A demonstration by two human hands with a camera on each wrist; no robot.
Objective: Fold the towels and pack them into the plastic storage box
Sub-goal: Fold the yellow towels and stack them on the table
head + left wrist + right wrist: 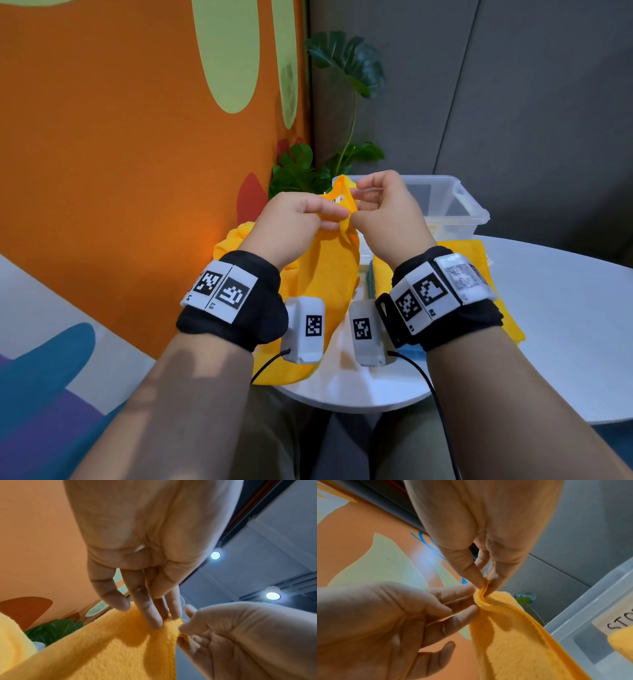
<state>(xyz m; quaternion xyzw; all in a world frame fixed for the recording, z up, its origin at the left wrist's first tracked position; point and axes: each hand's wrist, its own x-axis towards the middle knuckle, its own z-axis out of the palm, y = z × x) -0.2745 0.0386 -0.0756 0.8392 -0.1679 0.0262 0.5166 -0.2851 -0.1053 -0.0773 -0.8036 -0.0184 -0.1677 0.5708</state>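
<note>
both hands are raised above the surface (548, 308), meeting at the top edge of a yellow towel (329, 274). the right hand (387, 212) pinches the towel's hem between thumb and forefinger; in the right wrist view two layers of the edge show between those fingertips (477, 580). the left hand (294, 219) touches the same bunch of cloth just beside it, its fingers (150, 615) nearly straight and laid on the fabric, thumb on the near side. whether it truly grips is hard to tell. the towel hangs down from the hands toward the surface, its lower end lying near the front rim. more yellow towels lie on the surface, one heap (233, 243) at the left, another (479, 260) under the right wrist. the clear box (462, 209) stands behind the hands, at the far edge, with a label on its side. a plant (342, 68) rises behind it by the orange wall (120, 154).
</note>
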